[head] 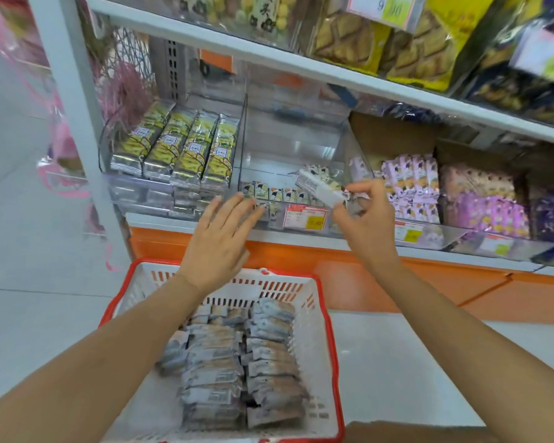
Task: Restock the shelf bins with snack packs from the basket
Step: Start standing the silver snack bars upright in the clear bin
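**Early in the restock: one pack at the bin, basket mostly full**

My right grip pinches one snack pack by its end between thumb and fingertips, tilted, just above the front of the clear middle bin. My left grip is empty, fingers straight, hovering by that bin's front left corner. Inside the bin I see only a low row of matching packs along the front and the rest bare, so I judge most of the filling is left. Below, the red-rimmed basket holds two dense stacks of packs not yet shelved. The neighbouring bin of yellow-green packs looks full.
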Motion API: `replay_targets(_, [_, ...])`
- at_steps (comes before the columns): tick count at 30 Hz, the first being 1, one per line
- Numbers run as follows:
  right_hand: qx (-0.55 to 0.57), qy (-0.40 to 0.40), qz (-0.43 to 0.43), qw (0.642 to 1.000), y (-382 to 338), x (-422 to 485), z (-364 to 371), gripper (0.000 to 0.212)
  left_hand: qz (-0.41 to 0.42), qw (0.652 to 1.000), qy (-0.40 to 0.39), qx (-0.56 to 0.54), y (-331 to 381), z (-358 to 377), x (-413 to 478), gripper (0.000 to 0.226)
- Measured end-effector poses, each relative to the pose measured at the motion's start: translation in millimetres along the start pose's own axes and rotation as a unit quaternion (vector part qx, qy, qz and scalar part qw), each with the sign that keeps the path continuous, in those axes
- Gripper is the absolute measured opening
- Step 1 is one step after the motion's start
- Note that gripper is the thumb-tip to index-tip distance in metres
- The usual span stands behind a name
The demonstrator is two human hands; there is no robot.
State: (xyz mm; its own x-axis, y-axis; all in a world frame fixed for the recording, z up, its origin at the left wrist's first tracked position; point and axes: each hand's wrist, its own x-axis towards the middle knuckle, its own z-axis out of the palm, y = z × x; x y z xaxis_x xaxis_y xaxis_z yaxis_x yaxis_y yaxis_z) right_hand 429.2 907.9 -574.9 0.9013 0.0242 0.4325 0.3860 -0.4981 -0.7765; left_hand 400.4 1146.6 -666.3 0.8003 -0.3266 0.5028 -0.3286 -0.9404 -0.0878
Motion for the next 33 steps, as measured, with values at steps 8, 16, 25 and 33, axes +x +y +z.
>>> replay_targets(8, [-0.194, 0.007, 0.040, 0.980, 23, 89, 35, 0.021, 0.001, 0.999, -0.004, 0.054, -13, 16, 10, 0.094])
replay_targets(16, [-0.317, -0.056, 0.104, 0.941, 60, 138, 84, 0.021, 0.007, 0.995, 0.098, -0.007, -13, 49, 15, 0.077])
replay_targets(25, [-0.443, -0.151, 0.089, 0.879, 80, 161, 115, 0.031, 0.016, 0.989, 0.142, -0.030, -15, 63, 16, 0.073])
replay_targets(33, [-0.502, -0.188, 0.087, 0.840, 79, 158, 114, 0.032, 0.015, 0.988, 0.149, -0.029, -15, 64, 17, 0.075])
